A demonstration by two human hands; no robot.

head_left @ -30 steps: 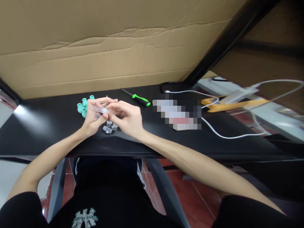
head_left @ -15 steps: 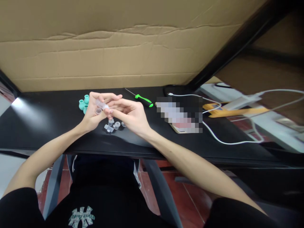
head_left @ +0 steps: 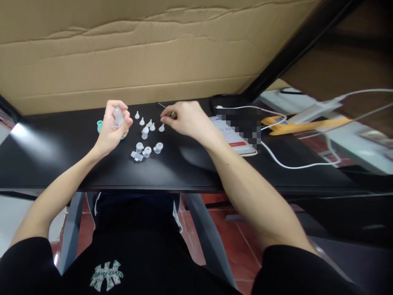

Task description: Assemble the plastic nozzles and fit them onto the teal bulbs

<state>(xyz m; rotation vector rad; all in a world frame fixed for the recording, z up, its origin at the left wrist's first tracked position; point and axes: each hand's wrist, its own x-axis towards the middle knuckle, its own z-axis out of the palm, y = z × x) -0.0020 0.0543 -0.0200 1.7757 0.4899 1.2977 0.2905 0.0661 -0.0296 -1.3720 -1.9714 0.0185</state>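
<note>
My left hand [head_left: 110, 127] is closed around a translucent plastic connector [head_left: 118, 118], its narrow end pointing up. Over the table's middle, my right hand [head_left: 182, 119] reaches down with thumb and fingers bent into a pinch. Its fingertips are at the narrow tip of a small white funnel-shaped valve [head_left: 161, 128]. Several more white valves [head_left: 141, 121] stand to the left, and one seems to sit on a clear piece [head_left: 144, 135]. Nearer me are several clear plastic fittings [head_left: 147, 152]. Turquoise cups [head_left: 100, 126] are partly hidden behind my left hand.
A phone [head_left: 235, 137] with a lit, partly blurred screen lies beneath my right forearm. My right hand mostly covers a screwdriver [head_left: 161, 105]. White cable [head_left: 285, 166] loops across the table's right side near a yellow object [head_left: 307, 129]. Cardboard [head_left: 138, 49] walls the back.
My hands have parted. The left keeps the connector and tilts it upright; the right has moved up to the white valves, which are now uncovered. The view has shifted slightly.
</note>
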